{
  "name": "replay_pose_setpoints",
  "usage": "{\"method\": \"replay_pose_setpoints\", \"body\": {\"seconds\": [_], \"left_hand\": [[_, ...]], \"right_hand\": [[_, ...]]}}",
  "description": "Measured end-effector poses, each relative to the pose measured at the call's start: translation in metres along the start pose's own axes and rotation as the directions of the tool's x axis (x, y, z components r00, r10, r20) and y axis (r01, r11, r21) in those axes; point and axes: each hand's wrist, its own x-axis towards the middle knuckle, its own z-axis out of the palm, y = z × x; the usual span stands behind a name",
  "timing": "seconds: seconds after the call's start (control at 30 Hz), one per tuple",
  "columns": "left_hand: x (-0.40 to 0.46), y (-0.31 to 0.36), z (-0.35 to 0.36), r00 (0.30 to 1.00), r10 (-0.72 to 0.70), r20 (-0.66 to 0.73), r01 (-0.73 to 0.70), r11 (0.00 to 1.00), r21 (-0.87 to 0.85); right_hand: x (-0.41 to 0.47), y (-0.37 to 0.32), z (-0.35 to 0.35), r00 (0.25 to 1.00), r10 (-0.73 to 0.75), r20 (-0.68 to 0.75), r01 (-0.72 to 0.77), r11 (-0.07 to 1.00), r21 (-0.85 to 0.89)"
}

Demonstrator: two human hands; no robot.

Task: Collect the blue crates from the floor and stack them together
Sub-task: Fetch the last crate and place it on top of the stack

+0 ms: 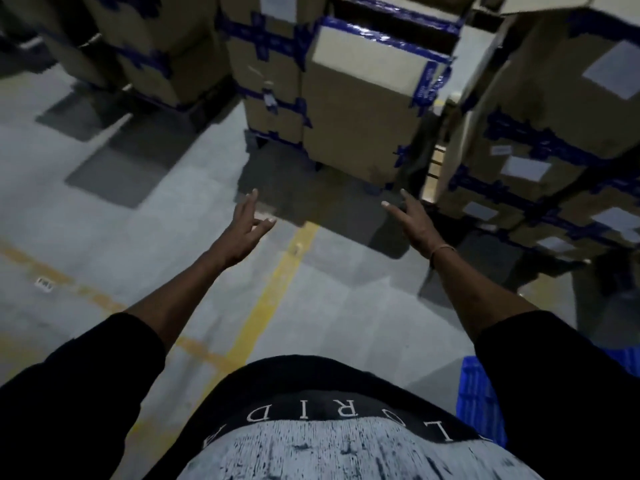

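- The left hand (244,233) is stretched out in front of the body above the grey concrete floor (145,244), its fingers (250,202) spread and mostly straight, holding nothing.
- The right hand (414,223) is stretched out the same way, fingers (393,207) splayed and empty; a thin pale band (441,251) circles its wrist.
- A blue ribbed plastic crate (479,393) shows only in part, low on the right, well behind the right fingertips and tucked under the right arm's black sleeve (554,375); neither hand touches it.
- Beyond the fingertips of both hands stand stacks of brown cardboard boxes sealed with blue tape (360,116), some carrying white paper labels (611,69); the nearest stack sits just ahead of the gap between the two hands.
- A yellow painted floor line (273,296) runs away from the body and passes between the two hands, closer to the left fingers.
- A black and white shirt with pale printed lettering (332,424) fills the bottom of the view, below both arms.
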Motion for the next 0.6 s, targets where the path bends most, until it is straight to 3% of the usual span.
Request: {"method": "replay_pose_setpoints", "body": {"seconds": [0.23, 0.6], "left_hand": [[-0.039, -0.076, -0.102, 0.98, -0.108, -0.167, 0.103, 0.994, -0.042], [-0.058, -0.181, -0.225, 0.844, -0.328, -0.423, 0.271, 0.944, -0.191]], "right_hand": [[0.046, -0.092, 0.123, 0.977, -0.089, 0.195, 0.094, 0.996, -0.012], [0.157, -0.231, 0.297, 0.863, -0.214, 0.458, 0.281, 0.956, -0.084]]}}
